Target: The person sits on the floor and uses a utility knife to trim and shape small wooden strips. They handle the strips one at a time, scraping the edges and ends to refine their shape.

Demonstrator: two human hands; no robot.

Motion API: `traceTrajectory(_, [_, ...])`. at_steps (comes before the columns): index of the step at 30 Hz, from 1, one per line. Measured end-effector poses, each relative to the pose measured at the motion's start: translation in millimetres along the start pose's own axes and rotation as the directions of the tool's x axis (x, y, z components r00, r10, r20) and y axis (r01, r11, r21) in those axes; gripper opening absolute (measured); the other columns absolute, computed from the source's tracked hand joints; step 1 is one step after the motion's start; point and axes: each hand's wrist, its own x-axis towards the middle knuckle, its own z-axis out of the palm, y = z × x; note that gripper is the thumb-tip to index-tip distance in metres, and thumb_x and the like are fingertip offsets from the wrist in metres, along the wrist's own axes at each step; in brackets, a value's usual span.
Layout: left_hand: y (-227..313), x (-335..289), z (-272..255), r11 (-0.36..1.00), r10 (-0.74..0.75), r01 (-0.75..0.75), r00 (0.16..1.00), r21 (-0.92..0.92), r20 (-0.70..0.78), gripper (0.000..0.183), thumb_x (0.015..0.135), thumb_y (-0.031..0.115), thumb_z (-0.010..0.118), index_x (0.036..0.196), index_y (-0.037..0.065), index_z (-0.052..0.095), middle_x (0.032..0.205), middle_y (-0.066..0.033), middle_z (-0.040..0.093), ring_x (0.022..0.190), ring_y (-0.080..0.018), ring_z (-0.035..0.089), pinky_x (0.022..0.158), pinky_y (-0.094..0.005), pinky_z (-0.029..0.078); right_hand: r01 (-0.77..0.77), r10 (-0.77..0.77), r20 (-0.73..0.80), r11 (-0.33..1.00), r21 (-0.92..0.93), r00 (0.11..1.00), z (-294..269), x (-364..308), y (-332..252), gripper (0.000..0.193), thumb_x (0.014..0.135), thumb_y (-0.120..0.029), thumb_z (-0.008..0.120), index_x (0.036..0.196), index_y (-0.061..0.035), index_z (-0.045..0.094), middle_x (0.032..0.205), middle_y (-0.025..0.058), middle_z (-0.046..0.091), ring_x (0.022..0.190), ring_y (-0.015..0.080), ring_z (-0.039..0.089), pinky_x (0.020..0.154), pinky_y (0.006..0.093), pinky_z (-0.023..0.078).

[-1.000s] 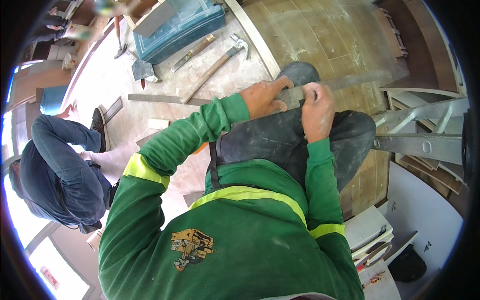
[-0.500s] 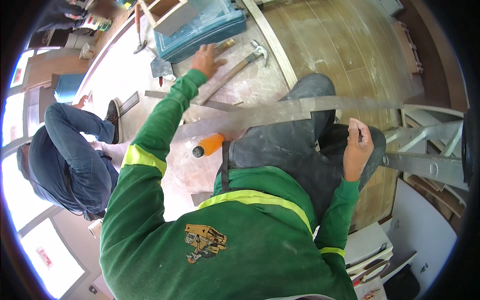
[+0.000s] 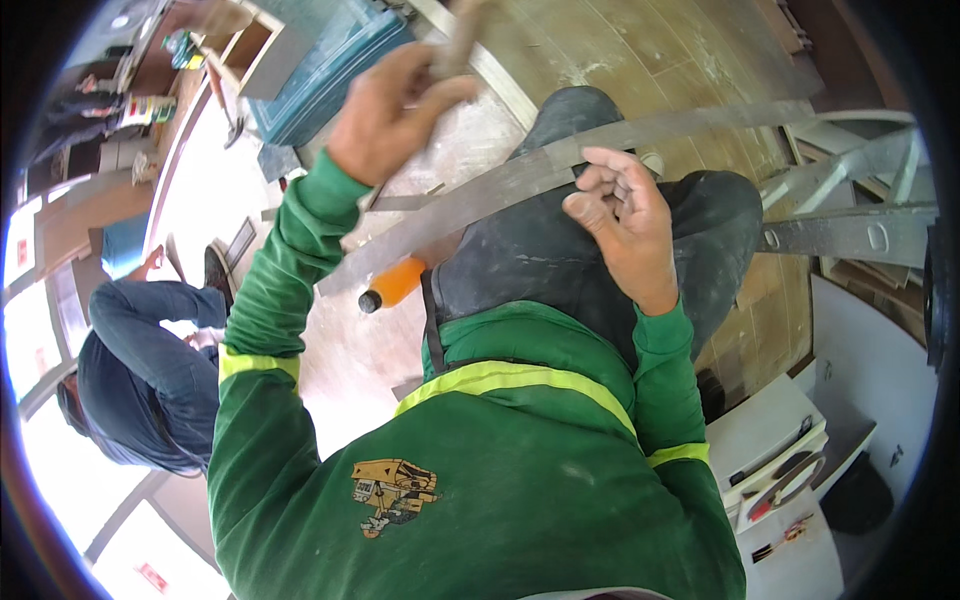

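Note:
My left hand [image 3: 395, 115] is raised in front of me, fingers closed round a hammer [image 3: 457, 45] whose handle is smeared by motion. My right hand [image 3: 630, 225] hovers over my lap with its fingers curled in toward the thumb. Anything between them is too small to make out. A long, flat grey strip [image 3: 480, 205] runs slantwise across my legs, from the floor at left to the ladder side at right. Beside my left thigh, an orange bottle [image 3: 398, 283] with a dark cap lies on the floor.
A blue toolbox [image 3: 320, 80] with a wooden frame [image 3: 250, 50] on it stands ahead. Another hammer [image 3: 228, 110] lies left of it. A co-worker [image 3: 150, 350] sits at left. A metal ladder [image 3: 850, 235] and white panels [image 3: 860, 350] are at right.
My left hand has picked up the hammer from the floor and lifted it toward me. My right hand has moved left over my lap. The strip, blurred before, now shows more sharply.

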Motion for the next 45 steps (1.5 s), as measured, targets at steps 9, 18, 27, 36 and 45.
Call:
traceTrajectory(9, [97.8,23.3,76.2,0.959,0.113,-0.07,0.983,-0.276,0.144,0.049,0.082,0.038,0.088,0.109,0.0,0.072,0.084,-0.01,0.069,0.075,-0.0224,0.067,0.068,-0.0341,0.054,-0.137,0.137,0.0,0.99,-0.032,0.991,-0.6,11.9,-14.9,0.018,0.098,-0.016,0.072,0.093,0.001,0.069,0.068,-0.0006,0.06,0.063,0.0069,0.053,0.056,0.0272,0.043])
traceTrajectory(18, [18.7,29.2,70.2,0.98,0.175,-0.185,0.976,0.075,0.129,0.066,0.089,0.053,0.08,0.129,0.003,0.064,0.107,-0.0197,0.071,0.097,-0.0349,0.07,0.083,-0.0438,0.055,-0.239,0.226,-0.308,0.971,-0.005,0.924,-18.3,16.0,30.7,0.039,0.1,-0.027,0.071,0.078,0.0042,0.07,0.064,0.0041,0.064,0.055,0.009,0.055,0.052,0.028,0.043])
traceTrajectory(27, [0.4,-32.6,103.8,0.99,-0.028,0.069,0.954,-0.127,0.298,0.056,0.094,0.036,0.079,0.138,0.009,0.059,0.109,-0.0173,0.068,0.095,-0.033,0.068,0.082,-0.0409,0.053,-0.274,0.28,-0.396,0.959,0.072,0.875,-17.9,37.1,52.3,0.05,0.099,-0.039,0.074,0.074,0.003,0.065,0.065,0.0062,0.065,0.055,0.0087,0.057,0.051,0.0256,0.046])
traceTrajectory(36, [7.2,-26.1,100.4,0.987,0.021,0.027,0.955,-0.157,0.295,0.059,0.092,0.033,0.082,0.139,0.003,0.064,0.101,-0.0152,0.064,0.083,-0.0272,0.061,0.075,-0.0376,0.048,-0.298,0.23,-0.421,0.949,-0.102,0.877,-17.6,37.5,55.8,0.052,0.098,-0.041,0.074,0.073,0.0034,0.067,0.062,0.006,0.064,0.055,0.0107,0.058,0.054,0.0271,0.047])
traceTrajectory(45, [4.1,-24.4,99.1,0.991,-0.031,0.077,0.925,-0.107,0.379,0.062,0.091,0.034,0.082,0.141,0.002,0.064,0.1,-0.0161,0.065,0.085,-0.0271,0.062,0.076,-0.0367,0.049,-0.253,0.164,-0.4,0.951,-0.178,0.901,-18.4,40.6,65.5,0.049,0.099,-0.039,0.074,0.078,0.0043,0.069,0.066,0.0069,0.067,0.059,0.0099,0.06,0.055,0.0268,0.048])
